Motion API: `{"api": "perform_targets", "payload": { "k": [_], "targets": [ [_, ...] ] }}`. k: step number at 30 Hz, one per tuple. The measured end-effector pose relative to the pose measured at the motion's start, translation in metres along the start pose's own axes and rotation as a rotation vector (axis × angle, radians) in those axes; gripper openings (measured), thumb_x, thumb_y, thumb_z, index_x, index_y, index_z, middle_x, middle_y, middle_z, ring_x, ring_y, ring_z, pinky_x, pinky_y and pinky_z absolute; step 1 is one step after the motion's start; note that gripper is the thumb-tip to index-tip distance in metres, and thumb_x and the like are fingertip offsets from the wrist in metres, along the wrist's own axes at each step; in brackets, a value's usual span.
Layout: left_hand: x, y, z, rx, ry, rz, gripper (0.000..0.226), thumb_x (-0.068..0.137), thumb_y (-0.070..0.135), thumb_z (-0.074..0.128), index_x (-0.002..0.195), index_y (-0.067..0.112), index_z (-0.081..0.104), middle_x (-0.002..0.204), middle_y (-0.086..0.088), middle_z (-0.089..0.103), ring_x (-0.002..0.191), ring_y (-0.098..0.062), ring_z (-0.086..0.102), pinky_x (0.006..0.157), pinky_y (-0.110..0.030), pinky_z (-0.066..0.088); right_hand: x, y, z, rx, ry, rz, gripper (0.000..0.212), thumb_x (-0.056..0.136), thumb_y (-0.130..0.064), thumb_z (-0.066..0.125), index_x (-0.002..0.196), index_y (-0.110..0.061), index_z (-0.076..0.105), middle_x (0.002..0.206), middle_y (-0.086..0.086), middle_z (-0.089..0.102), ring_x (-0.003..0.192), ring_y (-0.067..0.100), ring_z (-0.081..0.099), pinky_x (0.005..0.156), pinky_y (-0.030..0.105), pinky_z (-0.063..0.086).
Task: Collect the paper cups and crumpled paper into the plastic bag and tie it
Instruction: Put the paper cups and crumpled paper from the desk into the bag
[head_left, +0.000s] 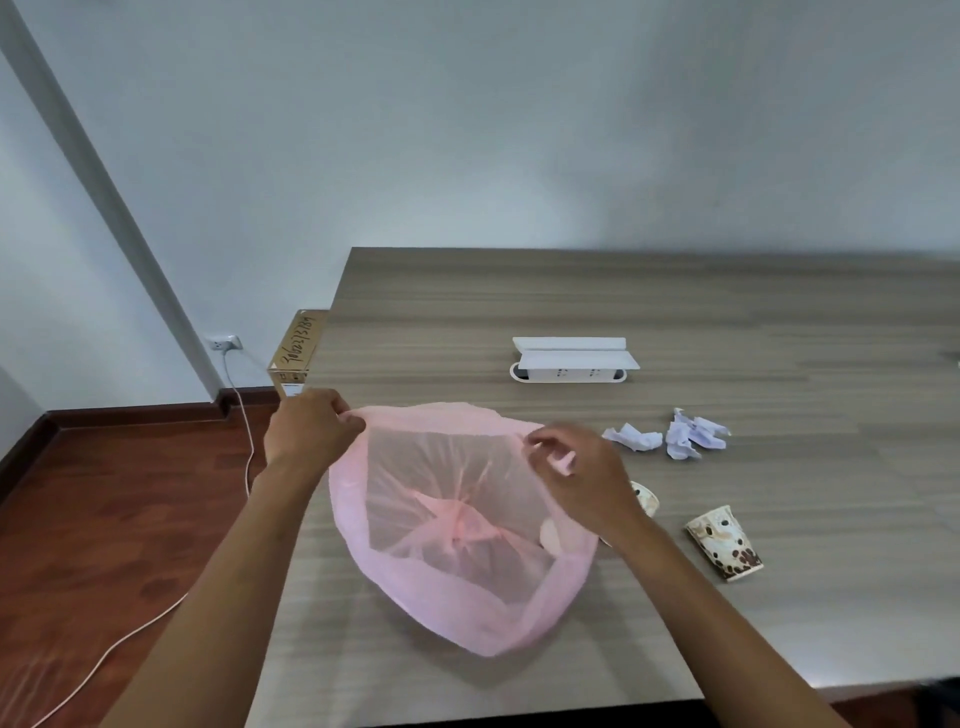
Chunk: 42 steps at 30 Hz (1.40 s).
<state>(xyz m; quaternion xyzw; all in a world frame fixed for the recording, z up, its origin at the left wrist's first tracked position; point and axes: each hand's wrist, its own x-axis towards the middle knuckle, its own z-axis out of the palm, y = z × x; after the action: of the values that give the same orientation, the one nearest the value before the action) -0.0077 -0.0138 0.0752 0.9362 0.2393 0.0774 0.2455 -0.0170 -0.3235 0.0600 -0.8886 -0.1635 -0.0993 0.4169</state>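
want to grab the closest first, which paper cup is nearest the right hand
The paper cup partly hidden behind the right hand; the other cup lies clear of it, farther right.

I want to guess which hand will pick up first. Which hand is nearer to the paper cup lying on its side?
Right. The right hand holds the bag's rim just left of the paper cup; the left hand holds the bag's far-left rim, across its opening.

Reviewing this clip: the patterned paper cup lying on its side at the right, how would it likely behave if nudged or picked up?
The paper cup lies on its side on the table, so a nudge would probably roll it in a curve, since it tapers. It looks thin-walled and empty, so likely very light and easily crushed by a firm pinch.
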Motion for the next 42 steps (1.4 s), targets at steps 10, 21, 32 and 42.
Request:
{"api": "perform_targets", "payload": {
  "k": [10, 21, 32, 42],
  "targets": [
    [-0.023, -0.008, -0.02, -0.047, 0.088, -0.032, 0.006, 0.078, 0.024, 0.067, 0.083, 0.026, 0.069, 0.088, -0.003, 0.068, 0.093, -0.031, 0.061, 0.082, -0.038, 0.053, -0.02, 0.112, -0.022, -0.351, -0.558, 0.445, 0.06, 0.072, -0.022, 0.078, 0.128, -0.021, 0.057, 0.108, -0.005, 0.06, 0.106, 0.017, 0.061, 0.085, 0.022, 0.044],
    [-0.083, 0.036, 0.01, -0.087, 0.161, -0.128, 0.013, 0.079, 0.023, 0.06, 0.089, 0.024, 0.069, 0.095, -0.001, 0.068, 0.091, -0.03, 0.06, 0.078, -0.035, 0.046, -0.028, 0.147, 0.028, -0.291, -0.7, 0.217, 0.039, 0.066, -0.054, 0.054, 0.096, -0.028, 0.056, 0.098, -0.003, 0.064, 0.095, 0.027, 0.063, 0.077, 0.036, 0.051],
    [-0.106, 0.064, 0.019, -0.068, 0.273, -0.34, 0.007, 0.081, 0.027, 0.058, 0.084, 0.026, 0.064, 0.083, 0.0, 0.066, 0.08, -0.027, 0.057, 0.068, -0.031, 0.041, 0.004, 0.119, -0.099, 0.342, -0.095, 0.42, 0.048, 0.068, -0.048, 0.082, 0.104, -0.028, 0.058, 0.09, -0.005, 0.072, 0.075, 0.014, 0.07, 0.067, 0.037, 0.058],
    [-0.128, 0.112, 0.035, -0.072, 0.221, -0.328, 0.004, 0.082, 0.027, 0.062, 0.084, 0.024, 0.064, 0.081, 0.007, 0.066, 0.083, -0.022, 0.059, 0.066, -0.029, 0.039, -0.024, 0.071, -0.033, 0.174, -0.549, 0.332, 0.064, 0.07, -0.054, 0.078, 0.12, -0.019, 0.059, 0.108, -0.007, 0.069, 0.091, 0.008, 0.065, 0.072, 0.017, 0.05]
  ]
}}
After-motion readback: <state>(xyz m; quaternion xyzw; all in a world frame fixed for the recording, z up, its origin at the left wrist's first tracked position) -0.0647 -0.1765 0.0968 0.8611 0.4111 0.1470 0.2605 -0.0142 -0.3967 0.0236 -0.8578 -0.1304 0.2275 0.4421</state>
